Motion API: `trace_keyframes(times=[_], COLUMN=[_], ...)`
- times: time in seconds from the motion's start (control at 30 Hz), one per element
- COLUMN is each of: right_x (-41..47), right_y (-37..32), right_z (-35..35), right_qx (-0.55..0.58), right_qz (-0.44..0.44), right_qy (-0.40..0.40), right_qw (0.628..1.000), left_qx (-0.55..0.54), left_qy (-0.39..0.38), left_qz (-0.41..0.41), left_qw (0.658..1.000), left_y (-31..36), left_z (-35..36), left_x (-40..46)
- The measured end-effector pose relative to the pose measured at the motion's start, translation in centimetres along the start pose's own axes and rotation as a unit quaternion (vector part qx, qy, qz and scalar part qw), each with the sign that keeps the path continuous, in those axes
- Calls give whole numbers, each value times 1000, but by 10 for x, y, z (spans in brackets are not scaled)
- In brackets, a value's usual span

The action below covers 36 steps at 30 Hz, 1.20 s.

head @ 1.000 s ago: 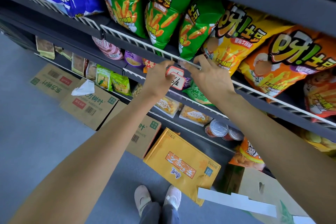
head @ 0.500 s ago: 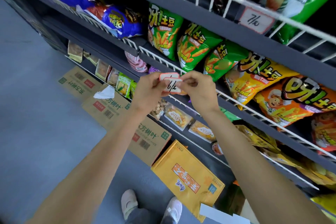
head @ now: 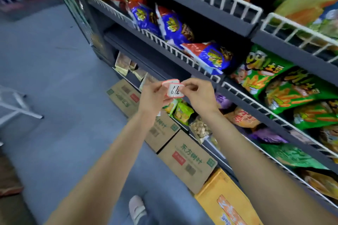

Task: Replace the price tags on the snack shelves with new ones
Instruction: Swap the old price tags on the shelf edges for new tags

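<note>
Both hands are raised in front of the snack shelves (head: 182, 56), away from the rail. My left hand (head: 153, 97) holds a small stack of white, red-edged price tags (head: 170, 82). The front tag (head: 174, 90) carries a handwritten "6" and a character. My right hand (head: 199, 95) pinches that front tag at its upper right edge with thumb and forefinger. Blue and red snack bags (head: 175, 25) lie on the shelf above the hands, green bags (head: 265, 71) to the right.
Cardboard boxes (head: 186, 159) and a yellow carton (head: 225, 201) line the floor along the shelf base. My shoe (head: 137, 208) shows at the bottom. A white metal frame (head: 16, 107) stands at the left on the grey floor. White wire rails edge each shelf.
My hands left the shelf rail and came together holding the tags in front of me. The view swung left along the aisle, so the yellow and orange bags dropped out of sight.
</note>
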State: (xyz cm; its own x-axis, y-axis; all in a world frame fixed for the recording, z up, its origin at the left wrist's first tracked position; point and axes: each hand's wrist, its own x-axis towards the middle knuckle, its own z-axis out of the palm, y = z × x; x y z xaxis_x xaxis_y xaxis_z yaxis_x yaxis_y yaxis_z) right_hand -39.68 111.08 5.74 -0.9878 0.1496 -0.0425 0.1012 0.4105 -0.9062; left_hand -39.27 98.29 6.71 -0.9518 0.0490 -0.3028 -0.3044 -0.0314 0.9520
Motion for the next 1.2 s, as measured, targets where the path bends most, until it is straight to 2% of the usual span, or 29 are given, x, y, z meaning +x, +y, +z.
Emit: trace_keyframes(times=[0.2, 0.47, 0.7, 0.87, 1.2], right_x=[49, 139, 236, 287, 349], right_y=[-37, -63, -74, -75, -49], right_z=[82, 151, 213, 249, 299], right_qx=[17, 34, 51, 95, 64], right_qz=[5, 14, 60, 88, 97], right_qy=[5, 25, 36, 114, 292], right_qw=[1000, 999, 996, 985, 949], left_qx=[43, -22, 90, 121, 171], left_qy=[-8, -32, -19, 29, -120], left_qz=[26, 17, 68, 37, -22], left_qw=[999, 999, 993, 992, 978], left_y=[27, 48, 68, 75, 55], left_z=[-95, -160, -204, -229, -232], left_x=[56, 151, 264, 339, 470])
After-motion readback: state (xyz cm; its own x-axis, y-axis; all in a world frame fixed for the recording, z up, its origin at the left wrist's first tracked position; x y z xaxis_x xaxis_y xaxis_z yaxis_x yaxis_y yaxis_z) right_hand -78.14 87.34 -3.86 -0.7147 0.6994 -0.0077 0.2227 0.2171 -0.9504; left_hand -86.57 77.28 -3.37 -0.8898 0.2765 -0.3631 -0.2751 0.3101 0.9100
